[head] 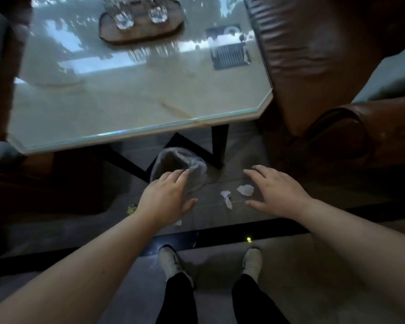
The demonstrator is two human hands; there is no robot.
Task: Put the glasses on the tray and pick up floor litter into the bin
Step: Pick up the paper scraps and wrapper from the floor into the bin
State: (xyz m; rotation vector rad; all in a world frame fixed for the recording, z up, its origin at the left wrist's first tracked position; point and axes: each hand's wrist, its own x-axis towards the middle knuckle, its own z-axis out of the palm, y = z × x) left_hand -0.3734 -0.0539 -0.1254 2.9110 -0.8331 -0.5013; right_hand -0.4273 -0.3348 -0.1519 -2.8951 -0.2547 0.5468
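- Two clear glasses [139, 14] stood on the brown wooden tray [173, 31] on the glossy pale counter [117, 99].
- White paper scraps [245, 190] lay on the floor beside the grey lined bin [197, 167].
- The left hand [167, 198] and right hand [275, 189] hung above them, each grip wide and empty, probably ready for gathering.

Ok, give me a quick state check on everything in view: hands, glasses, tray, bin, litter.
left hand: open, empty, over the bin
right hand: open, empty, above the litter
glasses: standing on the tray
tray: on the table, holding glasses
bin: on the floor, lined, mouth open
paper scraps: on the floor, not yet picked up
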